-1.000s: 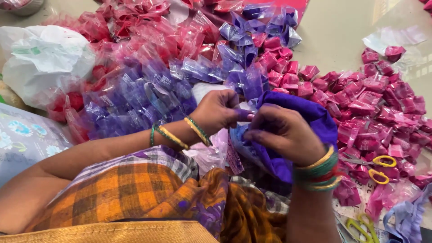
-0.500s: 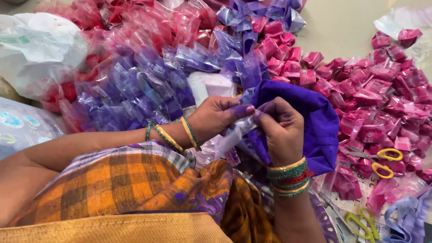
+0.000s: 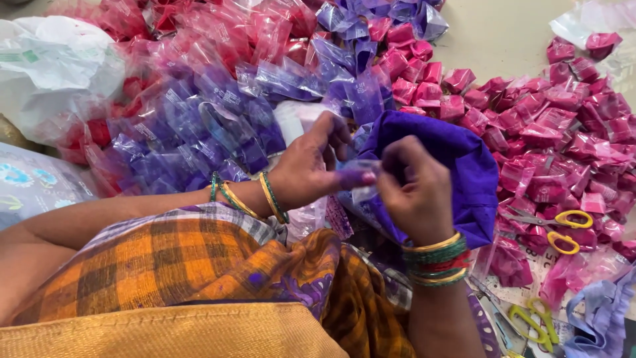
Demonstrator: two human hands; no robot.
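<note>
Both hands meet over the lap, pinching one small clear plastic sleeve (image 3: 363,180) between them. The left hand (image 3: 311,166) grips it from the left with thumb and fingertips closed on the film, its other fingers raised; the right hand (image 3: 417,192) holds the same sleeve from the right, fingers curled in on it. The sleeve sits just in front of a bunched piece of deep purple cloth (image 3: 457,172), which lies under and behind the right hand, touching it.

Green and gold bangles (image 3: 437,260) ring the right wrist, and thinner gold and green ones circle the left wrist. Below the forearms lies an orange checked fabric (image 3: 165,258) with a purple patterned edge.

Beyond the hands, to the left, spreads a heap of clear packets holding purple pieces (image 3: 218,126), with red-filled packets (image 3: 199,33) past them. To the right, well apart from the grip, lies a pile of folded pink pieces in clear wrap (image 3: 563,126). A pair of yellow-handled scissors (image 3: 563,229) rests among the pink pile, and green-handled scissors (image 3: 530,321) lie near the lower right edge. A white plastic bag (image 3: 53,73) sits at the far left.
</note>
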